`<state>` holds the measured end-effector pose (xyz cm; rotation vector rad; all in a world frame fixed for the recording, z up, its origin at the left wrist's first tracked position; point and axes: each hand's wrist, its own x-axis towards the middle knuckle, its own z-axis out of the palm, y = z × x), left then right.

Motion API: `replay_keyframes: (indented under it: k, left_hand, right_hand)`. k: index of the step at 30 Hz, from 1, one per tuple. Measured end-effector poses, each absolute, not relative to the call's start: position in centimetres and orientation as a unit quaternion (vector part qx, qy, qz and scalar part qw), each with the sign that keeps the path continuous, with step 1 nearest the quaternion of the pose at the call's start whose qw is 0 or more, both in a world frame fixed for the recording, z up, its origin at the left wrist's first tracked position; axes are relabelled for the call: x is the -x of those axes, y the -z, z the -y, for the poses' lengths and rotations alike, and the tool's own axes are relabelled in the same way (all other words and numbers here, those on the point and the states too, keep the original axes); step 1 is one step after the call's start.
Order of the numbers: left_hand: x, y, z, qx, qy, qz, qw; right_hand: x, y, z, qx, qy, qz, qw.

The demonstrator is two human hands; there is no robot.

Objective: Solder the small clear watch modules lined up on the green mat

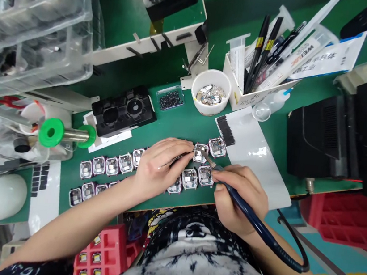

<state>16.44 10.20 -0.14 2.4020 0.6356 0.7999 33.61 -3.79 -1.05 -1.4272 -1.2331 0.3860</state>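
Note:
My right hand [247, 191] is closed around the dark blue handle of a soldering iron [254, 219]. Its metal tip points left onto a small square watch-like case with a circuit board inside [200, 153]. On the other side of that case, my left hand [159, 166] pinches slim metal tweezers [174, 158], their points partly hidden by the fingers. Two rows of similar open cases lie on the green bench, one at the upper right [217, 147] and others [86, 169] at the left. My left hand and forearm cover part of both rows.
A white cup of small metal parts [208, 107] stands behind the rows, beside a box of pens and syringes [259, 98]. Left are a solder reel [51, 133] and a white bottle [2, 199]. A white sheet with black strips [252, 151] lies right.

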Motion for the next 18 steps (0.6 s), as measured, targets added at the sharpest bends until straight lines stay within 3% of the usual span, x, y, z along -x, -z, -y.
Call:
replay_keyframes:
  k: [18]
  left_hand:
    - [-16.72,0.27,-10.26,-0.903,-0.270,-0.235,0.237]
  right_hand:
    - [-33.42,1.03,3.49,0.613,-0.172,0.536,0.554]
